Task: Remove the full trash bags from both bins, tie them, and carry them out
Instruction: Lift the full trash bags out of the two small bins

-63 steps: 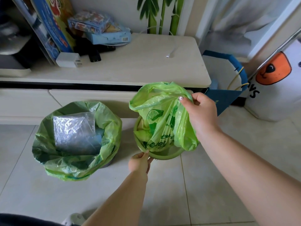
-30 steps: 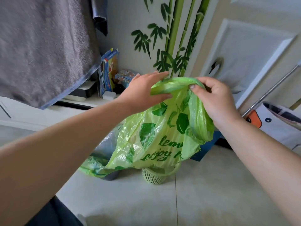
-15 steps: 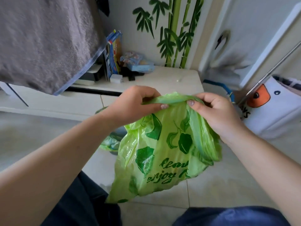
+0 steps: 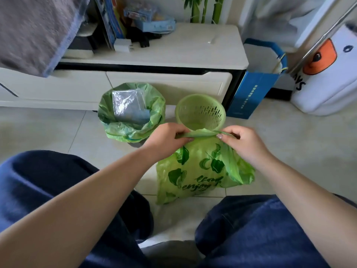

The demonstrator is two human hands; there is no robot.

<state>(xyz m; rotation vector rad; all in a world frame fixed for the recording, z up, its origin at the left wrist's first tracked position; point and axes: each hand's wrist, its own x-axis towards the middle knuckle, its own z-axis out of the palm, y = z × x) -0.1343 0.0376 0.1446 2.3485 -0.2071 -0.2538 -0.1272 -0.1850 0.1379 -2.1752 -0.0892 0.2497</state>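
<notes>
A light green trash bag (image 4: 195, 176) with dark leaf prints hangs between my knees, its bottom near the floor tiles. My left hand (image 4: 166, 140) and my right hand (image 4: 243, 144) each pinch one end of the bag's gathered top, stretched flat between them. Behind it stands the green slotted bin (image 4: 201, 111), with no bag in it. To its left, the other bin is hidden under its green trash bag (image 4: 131, 111), which holds clear crumpled plastic.
A cream low cabinet (image 4: 173, 55) runs behind the bins, with boxes, books and a charger on top. A blue paper bag (image 4: 257, 84) and a white printed bag (image 4: 326, 82) stand at the right. A grey towel (image 4: 34, 29) hangs at upper left. My knees fill the foreground.
The printed bag came out of the slotted bin and was raised, then lowered between my knees. My left hand joined the right at the bag's top. The view tilted back down.
</notes>
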